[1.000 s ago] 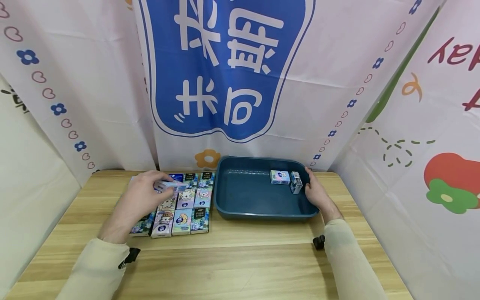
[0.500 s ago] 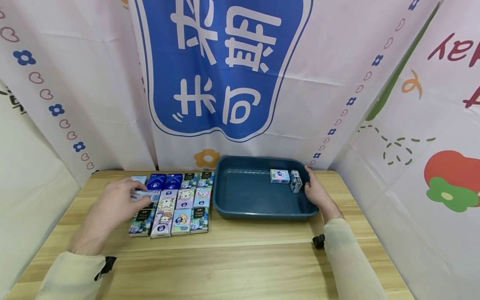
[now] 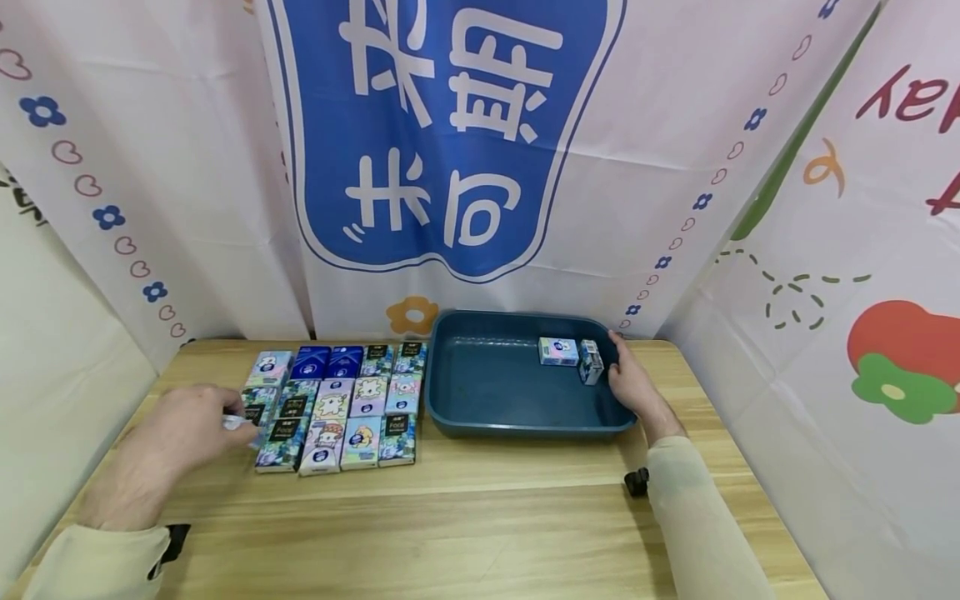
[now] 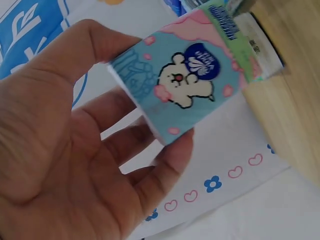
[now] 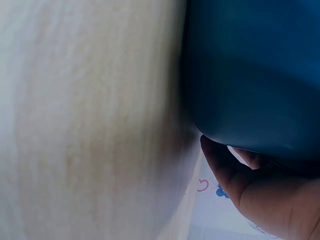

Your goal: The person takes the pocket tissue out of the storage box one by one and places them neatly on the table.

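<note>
My left hand pinches a pocket tissue pack, pale blue and pink with a white cartoon dog, by its edges between thumb and fingers. It is over the left end of several rows of tissue packs, close beside a dark pack with blue flowers. My right hand holds the right end of a dark teal tray. In the right wrist view, its fingers are against the tray's outer wall. Inside the tray, a pastel pack lies near a darker pack standing on its side.
The wooden table runs back to a printed cloth backdrop with a blue sign. White cloth walls close in both sides. The tray stands immediately right of the tissue rows.
My left hand has moved left and toward me with the tissue pack, from above the middle of the rows to their left end, uncovering packs there. The right hand and tray stay put.
</note>
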`<action>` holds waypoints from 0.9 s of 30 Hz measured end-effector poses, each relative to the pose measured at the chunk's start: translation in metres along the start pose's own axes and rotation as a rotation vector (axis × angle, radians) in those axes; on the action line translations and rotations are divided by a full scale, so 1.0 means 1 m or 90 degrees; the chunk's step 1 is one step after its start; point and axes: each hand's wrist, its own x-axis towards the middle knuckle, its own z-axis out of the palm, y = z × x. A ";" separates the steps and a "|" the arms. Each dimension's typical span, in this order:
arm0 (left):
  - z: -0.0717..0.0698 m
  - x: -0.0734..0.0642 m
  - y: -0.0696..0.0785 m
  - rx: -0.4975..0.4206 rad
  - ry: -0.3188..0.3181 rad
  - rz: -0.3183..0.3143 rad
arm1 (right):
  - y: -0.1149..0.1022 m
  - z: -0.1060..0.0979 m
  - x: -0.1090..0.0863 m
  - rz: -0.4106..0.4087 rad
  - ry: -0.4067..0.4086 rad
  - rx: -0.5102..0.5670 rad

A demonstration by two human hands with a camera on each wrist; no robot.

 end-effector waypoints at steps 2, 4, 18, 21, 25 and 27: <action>0.001 -0.001 -0.002 0.009 -0.011 -0.003 | 0.000 0.000 0.000 0.001 0.000 -0.001; 0.002 -0.002 -0.004 0.017 -0.021 -0.008 | -0.001 0.000 0.000 0.003 -0.001 -0.001; 0.019 -0.006 -0.013 0.019 -0.034 -0.044 | -0.003 0.000 -0.001 0.016 -0.005 0.000; 0.021 -0.006 -0.015 0.019 -0.030 -0.042 | -0.003 0.000 -0.002 0.016 -0.004 0.002; 0.023 -0.006 -0.016 0.018 -0.022 -0.037 | -0.002 0.000 -0.001 0.009 -0.001 0.004; 0.024 -0.007 -0.015 0.017 -0.022 -0.034 | -0.002 0.000 -0.001 0.007 -0.001 0.004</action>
